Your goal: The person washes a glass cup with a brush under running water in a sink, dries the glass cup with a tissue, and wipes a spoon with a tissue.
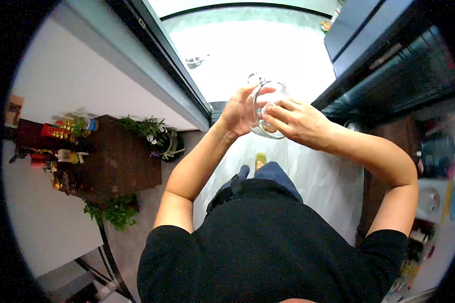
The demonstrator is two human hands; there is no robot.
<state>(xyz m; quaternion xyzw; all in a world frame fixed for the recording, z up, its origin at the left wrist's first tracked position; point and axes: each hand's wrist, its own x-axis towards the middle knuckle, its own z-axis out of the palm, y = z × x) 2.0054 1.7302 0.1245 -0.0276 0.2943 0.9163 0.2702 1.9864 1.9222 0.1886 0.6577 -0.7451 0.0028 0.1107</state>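
A clear glass vessel (259,124) with a wide round mouth is held up at chest height, tilted so that its opening faces me. My left hand (239,112) wraps around its left side. At the opening, my right hand (297,121) has bent fingers at or inside the right rim; glare hides exactly where the fingertips rest, and whether they grip the glass or something small. A small shiny round part (256,79) shows just beyond the left fingers, and I cannot tell whether it belongs to the vessel.
Ahead lies a brightly lit floor (258,45) past a dark door frame (172,55). On the left, a brown cabinet (131,161) carries colourful items, with potted plants (159,136) beside it. A water bottle (437,155) and shelving stand at right.
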